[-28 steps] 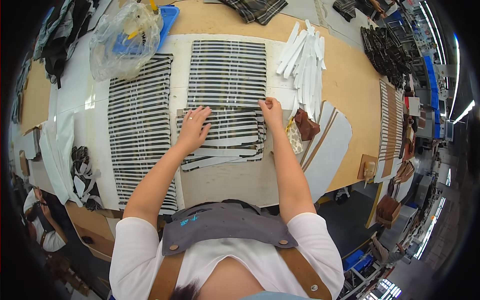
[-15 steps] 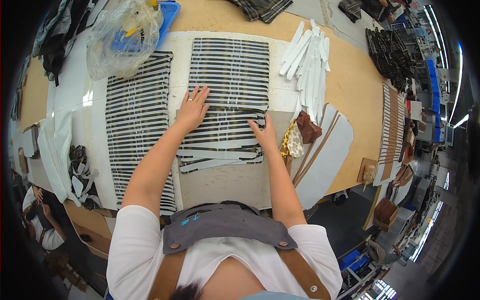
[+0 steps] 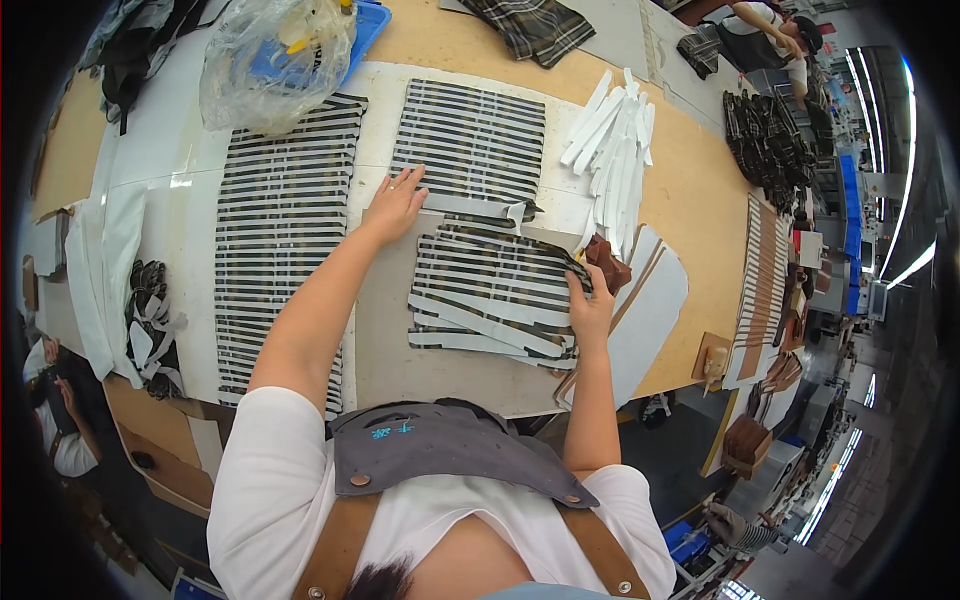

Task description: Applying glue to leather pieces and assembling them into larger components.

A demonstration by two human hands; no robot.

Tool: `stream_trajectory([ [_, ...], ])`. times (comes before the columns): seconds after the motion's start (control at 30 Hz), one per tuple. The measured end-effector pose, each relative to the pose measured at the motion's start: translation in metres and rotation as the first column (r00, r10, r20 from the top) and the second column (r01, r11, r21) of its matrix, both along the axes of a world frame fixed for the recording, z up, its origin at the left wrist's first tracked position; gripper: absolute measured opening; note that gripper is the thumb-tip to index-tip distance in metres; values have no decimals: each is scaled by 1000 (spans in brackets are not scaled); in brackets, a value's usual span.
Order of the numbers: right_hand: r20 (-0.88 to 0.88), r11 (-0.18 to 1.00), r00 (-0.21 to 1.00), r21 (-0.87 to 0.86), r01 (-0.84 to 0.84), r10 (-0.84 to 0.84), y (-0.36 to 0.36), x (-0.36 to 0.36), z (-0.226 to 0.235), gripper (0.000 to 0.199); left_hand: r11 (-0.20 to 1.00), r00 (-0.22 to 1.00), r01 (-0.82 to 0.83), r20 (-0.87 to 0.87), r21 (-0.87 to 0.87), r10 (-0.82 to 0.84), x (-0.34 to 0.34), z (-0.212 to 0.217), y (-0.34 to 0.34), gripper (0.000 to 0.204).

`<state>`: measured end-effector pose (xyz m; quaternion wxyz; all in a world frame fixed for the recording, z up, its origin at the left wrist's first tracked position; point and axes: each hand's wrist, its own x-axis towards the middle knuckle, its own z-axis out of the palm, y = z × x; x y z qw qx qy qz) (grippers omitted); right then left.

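Pressing flat on the pale wooden counter (image 3: 690,190), the left hand (image 3: 395,205) lies open, grasping nothing, beside a loose sheet of dark-and-white striped strips (image 3: 495,290). The right hand (image 3: 590,305) rests spread on that sheet's right edge, gripping nothing. Two similar striped sheets (image 3: 280,210) already lie neatly laid out; this one looks skewed, with strips overlapping, so straightening seems unfinished.

I see a tan wooden worktop (image 3: 690,190) with pale sheets laid across it. On them lie striped fabric panels: a long one (image 3: 280,230) at left, a squarer one (image 3: 470,145) farther back, a loose stack (image 3: 495,295) nearest me. White strips (image 3: 610,150) fan out beside them, a clear plastic bag (image 3: 275,60) sits at the far left, and plaid cloth (image 3: 535,25) at the far edge.
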<state>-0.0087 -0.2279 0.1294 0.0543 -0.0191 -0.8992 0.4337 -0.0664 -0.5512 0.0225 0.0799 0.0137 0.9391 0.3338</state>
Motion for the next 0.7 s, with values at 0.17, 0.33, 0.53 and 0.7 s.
stream_trajectory([
  [0.17,-92,968,964,14,-251,251,-41,13,70,14,972,995,-92,-23,218,99,-1,8,-17,45],
  [0.33,-33,954,954,-6,-300,299,-59,24,76,15,903,981,82,123,421,-147,10,49,-5,41],
  [0.53,-95,938,934,38,-343,345,-60,29,76,16,942,908,68,371,328,-195,9,48,14,40],
  [0.7,-10,969,969,-8,-246,246,-39,39,91,15,988,931,37,354,147,-87,3,33,19,32],
])
